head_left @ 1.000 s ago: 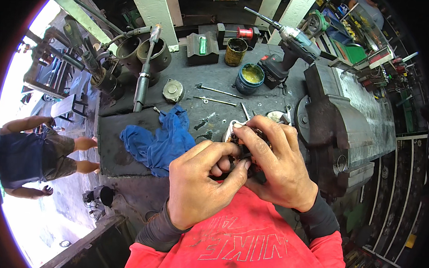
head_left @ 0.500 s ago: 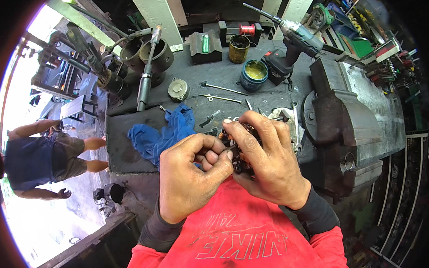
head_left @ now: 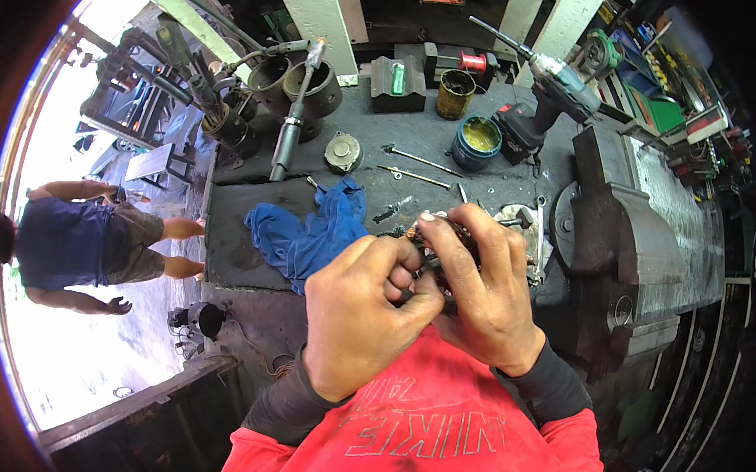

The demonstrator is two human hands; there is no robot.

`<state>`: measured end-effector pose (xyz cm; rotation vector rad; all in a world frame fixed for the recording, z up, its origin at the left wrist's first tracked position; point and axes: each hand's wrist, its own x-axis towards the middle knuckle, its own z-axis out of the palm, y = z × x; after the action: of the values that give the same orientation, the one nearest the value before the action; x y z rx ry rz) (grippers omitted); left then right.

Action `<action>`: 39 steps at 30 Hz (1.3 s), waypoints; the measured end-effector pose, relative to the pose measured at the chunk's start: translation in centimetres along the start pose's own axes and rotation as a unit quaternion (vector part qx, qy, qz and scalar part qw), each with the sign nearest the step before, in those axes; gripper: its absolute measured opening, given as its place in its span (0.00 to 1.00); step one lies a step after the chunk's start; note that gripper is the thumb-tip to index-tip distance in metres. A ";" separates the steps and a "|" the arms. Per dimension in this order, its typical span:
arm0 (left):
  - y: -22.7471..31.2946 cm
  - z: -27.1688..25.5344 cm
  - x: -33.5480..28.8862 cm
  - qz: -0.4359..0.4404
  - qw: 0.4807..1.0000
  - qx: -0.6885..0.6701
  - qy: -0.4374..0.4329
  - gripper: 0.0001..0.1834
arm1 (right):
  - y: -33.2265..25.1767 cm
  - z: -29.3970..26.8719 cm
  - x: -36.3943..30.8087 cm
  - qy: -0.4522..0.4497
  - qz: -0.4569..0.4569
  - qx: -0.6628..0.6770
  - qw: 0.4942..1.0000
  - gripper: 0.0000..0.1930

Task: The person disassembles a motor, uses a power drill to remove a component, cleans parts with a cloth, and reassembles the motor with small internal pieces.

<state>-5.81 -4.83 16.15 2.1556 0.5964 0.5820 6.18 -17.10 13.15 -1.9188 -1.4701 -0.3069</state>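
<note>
Above my lap, close to the bench edge, both hands meet at a dark, round mechanical part [head_left: 467, 237] with copper-coloured bits. The fingers of my right hand [head_left: 499, 303] are curled over it and grip it from the right. My left hand [head_left: 350, 314] is closed, thumb against curled fingers, pressed to the part's left side. Whatever it pinches there is hidden by the fingers. Beyond the hands lies a crumpled blue cloth [head_left: 307, 238]. A combination wrench [head_left: 540, 233] rests to the right of the right hand.
A large bench vise [head_left: 623, 244] stands at right. Behind are a cordless impact wrench [head_left: 558, 88], a blue tub of yellowish grease [head_left: 467, 158], a brown can [head_left: 454, 97], thin rods [head_left: 426, 160] and a round metal piece [head_left: 343, 152]. Another person [head_left: 70, 242] stands at left.
The view has shifted, so the bench things appear farther right and lower. The part is turned a little between my hands, and less copper shows. Both hands keep their closed hold.
</note>
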 end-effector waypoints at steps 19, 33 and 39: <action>-5.7 1.7 0.4 -0.193 0.806 -0.515 -0.216 0.21 | 0.4 -4.2 -1.0 -0.071 0.090 0.067 0.991 0.53; -5.4 2.1 0.6 -0.145 0.844 -0.479 -0.192 0.21 | -2.4 -8.6 5.6 -0.266 -0.056 -0.173 0.947 0.14; -4.8 2.4 0.7 -0.166 0.827 -0.501 -0.194 0.20 | -3.1 -7.8 6.7 -0.280 -0.034 -0.229 0.932 0.15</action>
<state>-4.91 -3.10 11.07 1.0745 0.3032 0.1608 7.23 -16.71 23.86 -2.4704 -1.9680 -0.1394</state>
